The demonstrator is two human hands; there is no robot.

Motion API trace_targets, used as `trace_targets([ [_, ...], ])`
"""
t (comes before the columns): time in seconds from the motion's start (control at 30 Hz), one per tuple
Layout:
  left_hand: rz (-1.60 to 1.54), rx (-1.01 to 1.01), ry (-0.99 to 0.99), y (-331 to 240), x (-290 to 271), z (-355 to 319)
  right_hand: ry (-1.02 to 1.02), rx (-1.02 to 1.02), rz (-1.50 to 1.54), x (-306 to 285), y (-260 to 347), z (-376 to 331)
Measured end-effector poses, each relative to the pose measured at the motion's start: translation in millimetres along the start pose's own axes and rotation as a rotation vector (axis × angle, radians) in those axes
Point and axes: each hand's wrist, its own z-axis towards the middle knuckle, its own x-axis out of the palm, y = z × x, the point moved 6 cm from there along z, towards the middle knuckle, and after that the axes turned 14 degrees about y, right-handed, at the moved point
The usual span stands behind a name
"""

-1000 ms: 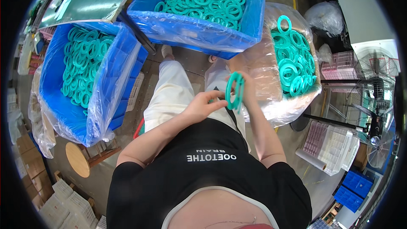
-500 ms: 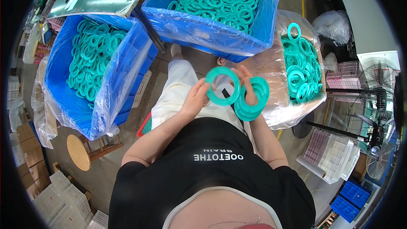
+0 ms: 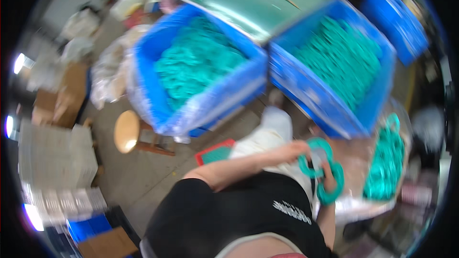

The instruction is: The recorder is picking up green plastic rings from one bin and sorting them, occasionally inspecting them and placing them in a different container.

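Motion blurs the picture. My left hand (image 3: 295,151) is closed on the edge of a flat teal plastic ring (image 3: 319,142), in front of my white trousers. Close beside it on the right, my right hand (image 3: 329,177) grips more teal rings (image 3: 340,181), its fingers through the opening. The two lots of rings overlap or touch; blur hides which.
Two blue lined bins (image 3: 143,62) (image 3: 287,67) full of teal rings stand ahead by a green tabletop (image 3: 248,7). A plastic-lined box (image 3: 351,162) with more rings is at right. A stool (image 3: 126,131) and red-rimmed tray (image 3: 200,158) stand left.
The whole view has swung leftward, so bins, box and hands appear farther right and lower. Both hands keep hold of their rings.
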Motion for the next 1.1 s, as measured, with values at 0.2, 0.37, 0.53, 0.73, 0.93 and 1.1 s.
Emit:
trace_targets([
  [0.2,0.133,0.095,-0.221,6.4,0.2,-8.5,0.082,0.067,0.049,2.5,-31.2,-0.5],
  [0.37,0.851,0.083,-0.471,-16.7,-6.3,-7.5,0.061,0.059,0.075,2.8,-29.4,2.8],
  [0.53,0.878,0.447,-0.407,6.0,-20.3,35.7,-0.135,-0.208,-0.023,-57.0,-16.1,-3.3],
  [0.73,-0.224,-0.107,-0.041,3.8,-11.3,11.0,-0.493,-0.457,0.531,-262.4,-48.4,2.8],
  [0.93,-0.375,-0.139,0.09,33.0,11.6,14.7,-0.481,-0.249,0.371,-230.3,-39.8,2.0],
  [1.1,-0.054,-0.17,0.123,-6.2,42.5,29.2,-0.238,-0.029,-0.132,-105.2,-22.0,11.1],
])
